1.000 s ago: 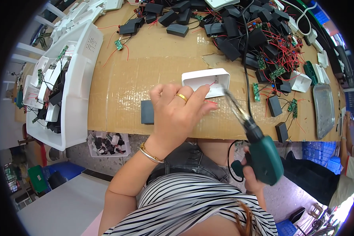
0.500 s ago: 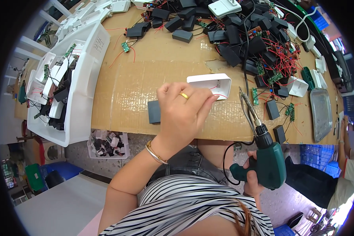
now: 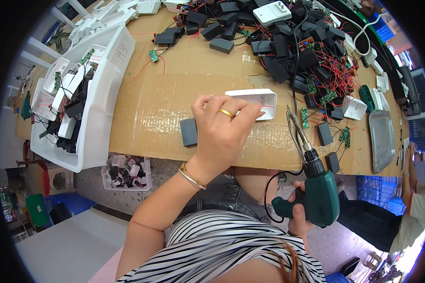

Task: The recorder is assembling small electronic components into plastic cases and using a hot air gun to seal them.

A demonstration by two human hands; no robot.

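My left hand [image 3: 223, 123] is closed, thumb and fingertips pinched at a thin red wire [image 3: 268, 106] beside an open white plastic case [image 3: 270, 113]. The hand covers the case's left part, so what lies there is hidden. In my right hand [image 3: 299, 220] is a dark green soldering gun [image 3: 323, 198], gripped by its handle. Its metal tip points up and away, just right of the case. A black rectangular box [image 3: 188, 132] lies on the cardboard-covered table [image 3: 156, 108], partly behind my left hand.
Black boxes [image 3: 275, 70] with green boards and a tangle of red wires [image 3: 337, 70] heap at the far right. A white bin [image 3: 120, 52] of parts stands at left. A metal tray [image 3: 381, 141] lies at right. The gun's black cord [image 3: 295, 61] crosses the table.
My left hand has shifted slightly to the right, still pinched at the case. The red wire's visible end sits higher inside the case. The soldering gun has moved slightly left.
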